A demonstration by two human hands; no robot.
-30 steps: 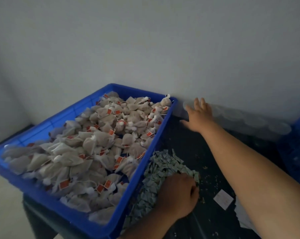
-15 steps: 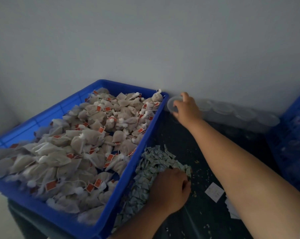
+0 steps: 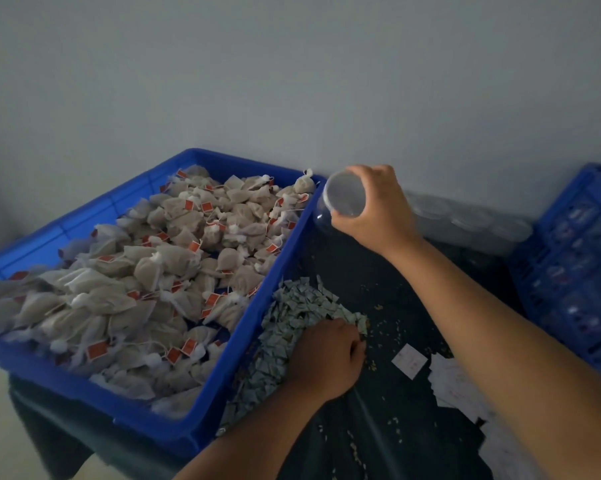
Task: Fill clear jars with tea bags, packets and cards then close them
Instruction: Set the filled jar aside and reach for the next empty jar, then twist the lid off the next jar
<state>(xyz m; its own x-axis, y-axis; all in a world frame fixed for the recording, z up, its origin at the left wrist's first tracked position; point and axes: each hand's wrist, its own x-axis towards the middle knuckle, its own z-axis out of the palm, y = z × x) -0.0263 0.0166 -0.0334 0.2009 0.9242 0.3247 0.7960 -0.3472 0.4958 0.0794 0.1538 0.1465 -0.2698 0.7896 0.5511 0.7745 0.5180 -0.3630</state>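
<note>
Head view: your right hand (image 3: 382, 213) grips a clear jar (image 3: 344, 197), fingers and thumb wrapped round its wall. The jar is tilted, one round end turned toward the camera, just beside the far right corner of the blue tray (image 3: 257, 306). Nothing can be made out inside it.

Your left hand (image 3: 326, 358) lies knuckles up on the near edge of the packets (image 3: 292, 313), a grey-green heap piled against the tray's right wall. Its fingers are curled down into the heap; whether they grip any packets cannot be told.

The tray sits at left, heaped with tea bags (image 3: 136, 271), pale pouches with strings and red tags.

White cards (image 3: 409, 361) lie loose on the dark table (image 3: 396, 427), to the right of your left hand and under your right forearm, one card apart from the rest. Small pale crumbs are scattered on the table around them.

More jars (image 3: 465, 223) stand in a row along the grey wall (image 3: 292, 81), behind your right wrist. A blue crate (image 3: 576, 265) stands at the far right, its contents too blurred to name.
</note>
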